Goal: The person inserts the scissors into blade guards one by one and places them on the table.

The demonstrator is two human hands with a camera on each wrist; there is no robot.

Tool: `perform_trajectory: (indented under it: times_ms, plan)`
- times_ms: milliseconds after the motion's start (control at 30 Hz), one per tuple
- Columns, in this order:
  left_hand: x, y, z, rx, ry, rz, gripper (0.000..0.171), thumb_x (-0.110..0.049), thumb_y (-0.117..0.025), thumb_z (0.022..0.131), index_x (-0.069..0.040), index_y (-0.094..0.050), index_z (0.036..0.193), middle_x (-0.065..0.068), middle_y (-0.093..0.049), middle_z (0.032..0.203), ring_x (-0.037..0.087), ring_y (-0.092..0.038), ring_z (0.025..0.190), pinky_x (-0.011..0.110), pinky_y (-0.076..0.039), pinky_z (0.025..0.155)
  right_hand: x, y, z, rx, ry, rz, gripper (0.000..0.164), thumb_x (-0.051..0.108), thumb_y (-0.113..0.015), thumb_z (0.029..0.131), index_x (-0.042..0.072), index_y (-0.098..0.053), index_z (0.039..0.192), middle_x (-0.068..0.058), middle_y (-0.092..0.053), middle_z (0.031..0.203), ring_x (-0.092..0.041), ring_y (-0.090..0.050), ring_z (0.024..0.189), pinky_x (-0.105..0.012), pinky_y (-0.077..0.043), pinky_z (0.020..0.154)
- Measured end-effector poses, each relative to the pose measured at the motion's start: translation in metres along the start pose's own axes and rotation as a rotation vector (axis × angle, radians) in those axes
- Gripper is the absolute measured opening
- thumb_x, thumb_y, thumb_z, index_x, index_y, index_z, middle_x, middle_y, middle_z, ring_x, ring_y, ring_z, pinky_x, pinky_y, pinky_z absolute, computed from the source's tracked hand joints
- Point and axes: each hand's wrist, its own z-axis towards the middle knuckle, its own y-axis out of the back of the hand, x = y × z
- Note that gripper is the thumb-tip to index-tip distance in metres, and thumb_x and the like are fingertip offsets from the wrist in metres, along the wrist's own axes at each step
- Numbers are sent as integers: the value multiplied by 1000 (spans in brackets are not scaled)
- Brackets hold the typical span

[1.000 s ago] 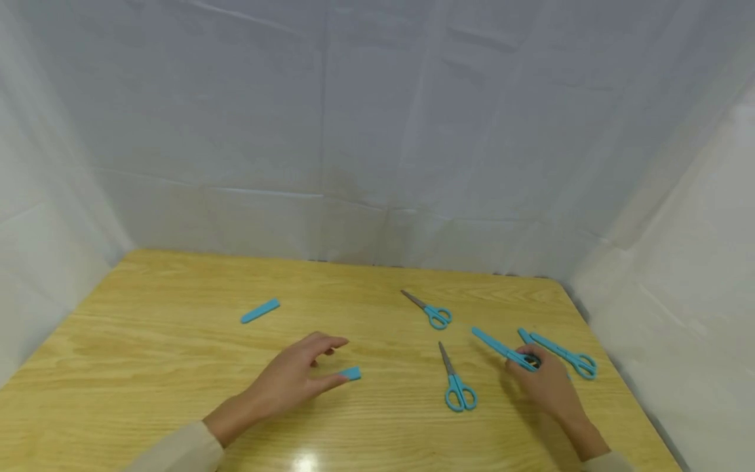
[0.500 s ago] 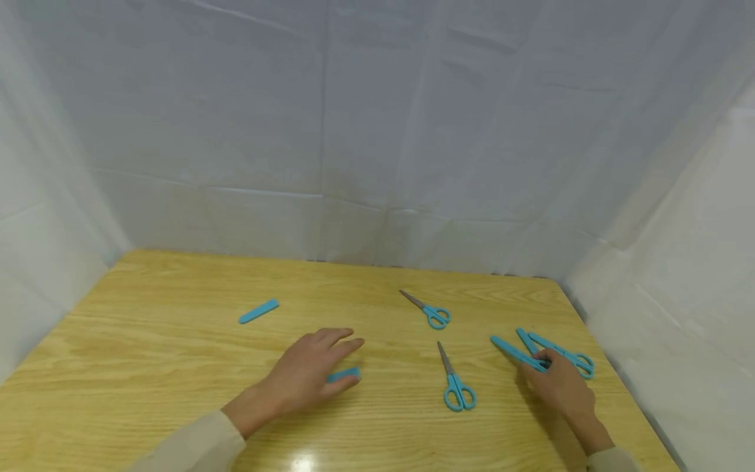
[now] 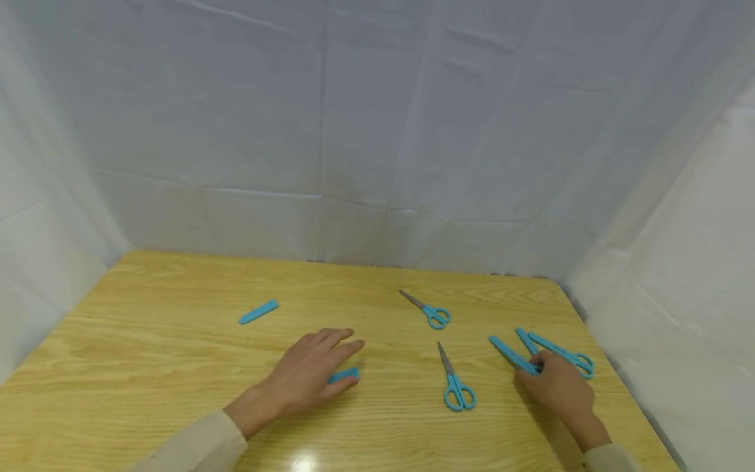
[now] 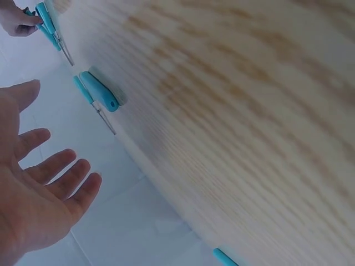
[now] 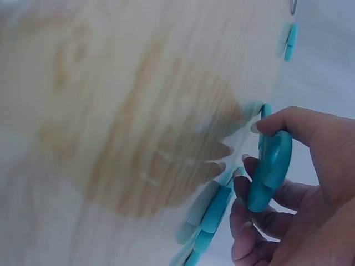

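Observation:
My right hand (image 3: 557, 387) holds a pair of scissors (image 3: 513, 355) by its teal handles, and a teal sleeve covers the blades. In the right wrist view, thumb and fingers curl round the handle (image 5: 270, 169). Just beyond that hand lie another covered pair of scissors (image 3: 560, 354) and a further teal piece (image 3: 527, 341), partly hidden by the hand. My left hand (image 3: 307, 373) hovers with fingers spread above a loose teal blade cover (image 3: 345, 375). Seen in the left wrist view, this cover (image 4: 100, 91) lies on the table, apart from the fingers.
Two bare-bladed scissors lie between the hands: one pair (image 3: 457, 391) nearer, another pair (image 3: 436, 318) farther back. A second loose blade cover (image 3: 258, 312) rests on the wooden table (image 3: 177, 354) at the left. White sheeting (image 3: 377, 131) hangs behind and at both sides.
My left hand has shifted slightly right, over the loose cover. The right hand has carried its scissors a little right, closer to the other covered pair. Little differs in the last half second.

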Motion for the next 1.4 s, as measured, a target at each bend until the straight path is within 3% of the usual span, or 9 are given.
perform_trajectory:
  times_ms: [167, 433, 600, 700, 833, 1067, 1233, 1400]
  plan:
    - [1, 1, -2, 12, 16, -19, 51, -39, -62, 93, -11, -55, 134, 14, -52, 133, 31, -49, 120, 49, -45, 91, 0, -2, -1, -2, 58, -44, 39, 36, -67, 81, 5, -67, 105, -4, -65, 89, -23, -60, 75, -39, -47, 53]
    - [4, 2, -9, 14, 70, -45, 53, -43, -62, 92, -11, -56, 133, 14, -52, 133, 31, -49, 120, 50, -45, 91, 6, -3, -11, -41, 154, -72, 42, 40, -66, 86, 6, -66, 111, -18, -59, 113, -44, -52, 100, -55, -49, 68]
    - [4, 3, -14, 34, 137, -77, 56, -43, -65, 90, -9, -55, 133, 11, -53, 131, 29, -51, 118, 46, -46, 93, 25, -4, -24, 34, 177, 106, 46, 39, -63, 91, 2, -60, 119, -16, -58, 117, -30, -58, 92, -42, -51, 67]
    - [2, 5, -17, 53, 196, -148, 56, -39, -68, 88, -7, -55, 132, 8, -54, 127, 26, -51, 116, 43, -46, 93, 37, -9, -33, 92, 161, 200, 50, 40, -64, 91, 2, -57, 122, -11, -57, 116, -19, -55, 84, -34, -48, 63]
    - [-2, 8, -19, 92, 294, -267, 55, -32, -72, 86, -5, -55, 131, 7, -56, 122, 25, -53, 111, 41, -48, 90, 51, -16, -43, 122, 153, 244, 53, 42, -69, 87, 5, -57, 123, -6, -56, 112, -15, -52, 81, -30, -45, 59]
    - [-5, 7, -21, 107, 379, -361, 53, -25, -76, 82, -3, -57, 126, 7, -59, 113, 22, -55, 101, 41, -48, 83, 68, -27, -49, 138, 178, 213, 59, 49, -73, 81, 8, -56, 120, -1, -55, 105, -14, -52, 80, -31, -45, 59]
    - [-5, 6, -22, 115, 379, -364, 50, -22, -78, 81, -2, -60, 122, 3, -58, 103, 17, -55, 92, 38, -48, 78, 75, -35, -50, 151, 171, 118, 67, 59, -72, 75, 9, -56, 117, 0, -55, 105, -17, -56, 90, -39, -50, 68]
    - [-6, 7, -21, 143, 352, -357, 45, -17, -77, 81, 1, -61, 119, 2, -57, 98, 15, -54, 87, 37, -49, 75, 80, -41, -51, 133, 194, 20, 70, 64, -72, 73, 7, -56, 111, 0, -53, 98, -16, -54, 81, -40, -48, 64]
